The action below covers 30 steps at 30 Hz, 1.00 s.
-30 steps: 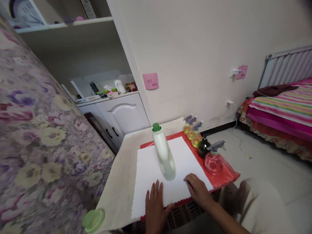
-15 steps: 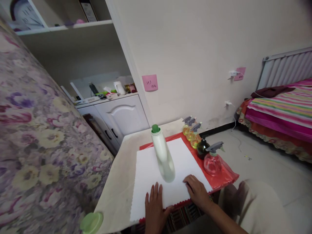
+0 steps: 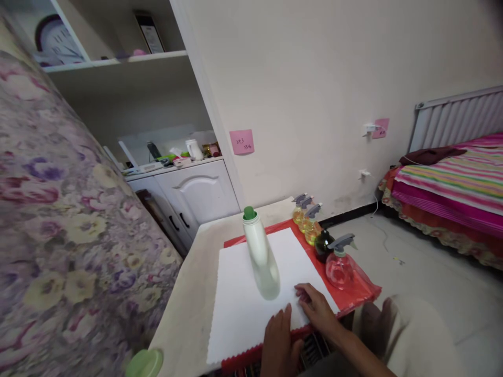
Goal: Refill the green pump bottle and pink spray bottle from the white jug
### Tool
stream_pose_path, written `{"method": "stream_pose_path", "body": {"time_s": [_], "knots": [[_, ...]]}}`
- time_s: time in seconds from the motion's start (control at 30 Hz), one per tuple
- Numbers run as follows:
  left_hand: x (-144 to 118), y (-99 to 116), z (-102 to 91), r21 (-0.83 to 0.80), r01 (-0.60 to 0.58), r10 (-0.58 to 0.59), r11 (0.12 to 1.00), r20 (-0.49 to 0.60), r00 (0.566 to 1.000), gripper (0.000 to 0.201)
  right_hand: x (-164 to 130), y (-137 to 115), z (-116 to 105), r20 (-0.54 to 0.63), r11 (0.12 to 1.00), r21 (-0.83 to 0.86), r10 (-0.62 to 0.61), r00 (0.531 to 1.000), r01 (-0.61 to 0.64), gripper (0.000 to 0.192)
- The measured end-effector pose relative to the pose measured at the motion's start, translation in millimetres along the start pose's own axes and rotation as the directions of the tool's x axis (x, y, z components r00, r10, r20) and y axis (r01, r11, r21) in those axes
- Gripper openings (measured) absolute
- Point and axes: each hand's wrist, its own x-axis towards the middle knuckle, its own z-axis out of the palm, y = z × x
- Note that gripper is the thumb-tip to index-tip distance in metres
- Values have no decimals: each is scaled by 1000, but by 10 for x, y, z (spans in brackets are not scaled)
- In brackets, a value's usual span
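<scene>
Both hands lie flat with fingers spread on the white sheet (image 3: 251,293), the left hand (image 3: 280,340) and right hand (image 3: 317,310) gripping nothing, pressing it to the table (image 3: 192,298). The white bottle (image 3: 261,256) stands upright on the sheet just beyond the fingertips, weighing it down.

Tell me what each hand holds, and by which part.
Nothing is held. The left hand and right hand lie flat on the white sheet, near its front edge.
</scene>
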Motion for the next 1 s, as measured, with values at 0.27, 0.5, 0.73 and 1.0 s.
{"method": "stream_pose_path", "body": {"time_s": [0.27,0.5,0.73,1.0], "knots": [[143,543,-605,-249,45,-91,968,-179,980,66,-24,-614,-292,16,983,166,81,997,-82,63],[336,865,-1046,-291,9,-112,957,-337,935,75,149,-1257,-706,-52,988,153,3,999,5,80],[435,1135,-1369,-295,-17,-109,955,-406,907,79,290,-1557,-1018,-117,993,-13,-117,986,116,86],[521,1225,-1503,-300,21,-148,954,-404,903,81,379,-1491,-1121,-162,986,-64,-162,973,154,85]]}}
